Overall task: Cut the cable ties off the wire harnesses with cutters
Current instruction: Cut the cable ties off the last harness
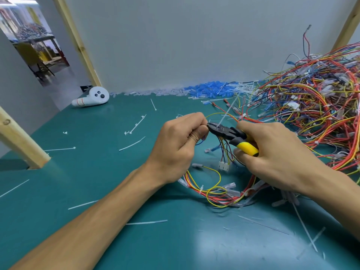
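While the left hand (181, 141) pinched the light, floppy wire harness (194, 186) above the green table (97, 172), close beside its stiff cable tie (227, 114), probably the steadiest hold, the right hand (272, 152) gripped the cutters (229, 133) at that tie.

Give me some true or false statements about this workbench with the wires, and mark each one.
1. The right hand holds the cutters. True.
2. The cutters have red handles. False: yellow and black.
3. The big pile of wires lies on the left of the table. False: it lies on the right.
4. A white controller lies at the table's back left. True.
5. The left hand is empty. False: it grips the wire harness.
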`<state>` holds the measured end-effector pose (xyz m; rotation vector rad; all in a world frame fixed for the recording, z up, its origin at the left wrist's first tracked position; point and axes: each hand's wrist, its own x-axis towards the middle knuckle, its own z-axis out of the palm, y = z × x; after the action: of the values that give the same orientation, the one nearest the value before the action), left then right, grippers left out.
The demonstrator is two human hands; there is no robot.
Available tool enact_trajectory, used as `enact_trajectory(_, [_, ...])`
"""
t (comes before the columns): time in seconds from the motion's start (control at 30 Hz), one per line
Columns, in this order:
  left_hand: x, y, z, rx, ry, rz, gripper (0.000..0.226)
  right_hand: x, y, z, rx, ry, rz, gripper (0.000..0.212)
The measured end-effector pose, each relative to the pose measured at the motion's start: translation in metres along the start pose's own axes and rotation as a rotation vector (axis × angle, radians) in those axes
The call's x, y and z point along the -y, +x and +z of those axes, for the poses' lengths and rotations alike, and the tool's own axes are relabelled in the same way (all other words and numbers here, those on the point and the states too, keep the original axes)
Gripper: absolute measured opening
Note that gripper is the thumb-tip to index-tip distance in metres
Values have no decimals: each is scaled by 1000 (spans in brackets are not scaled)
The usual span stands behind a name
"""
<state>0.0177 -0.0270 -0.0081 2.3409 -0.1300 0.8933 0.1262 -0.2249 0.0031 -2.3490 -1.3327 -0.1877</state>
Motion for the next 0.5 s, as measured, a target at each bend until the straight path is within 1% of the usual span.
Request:
enact_trajectory(0.07, [0,0,0,9,1,0,29,0,1,-2,20,27,10,19])
enact_trajectory(0.1, [0,0,0,10,-2,2,29,0,1,-2,21,44,18,17])
enact_trajectory(0.2, [1,0,0,2,-1,10,29,1,0,-3,-11,33,8,17])
enact_trajectory(0.33, [2,-1,1,15,6,9,29,1,1,-4,22,29,31,17])
enact_trajectory(0.47, [3,-1,1,14,19,8,29,-1,1,-6,20,-104,16,14])
enact_trajectory(0.5, [3,-1,2,19,19,4,28,0,1,-6,28,-104,19,12])
